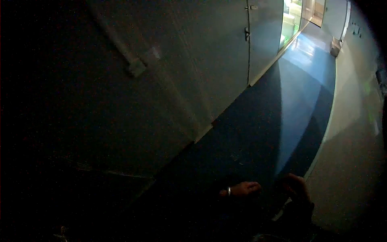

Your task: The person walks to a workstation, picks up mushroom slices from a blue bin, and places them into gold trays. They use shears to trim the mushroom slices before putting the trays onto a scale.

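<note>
Low in the dim head view, my left hand (245, 188) reaches in from the left with a light band (229, 191) round its wrist. Its fingers look curled together, and too little light falls on them to show whether anything is between them. To its right, my right hand (294, 186) is bent in deep shadow near the foot of the right wall, its fingers hard to make out. A pale strip (282, 209) shows beside the right wrist. The two hands are apart, above the dark blue floor (250, 133).
A corridor runs to the upper right between a grey left wall with a door (264, 36) and a pale right wall (350, 161). A cardboard box (335, 47) stands against the right wall. Beyond the door is a lit glass panel (291, 22).
</note>
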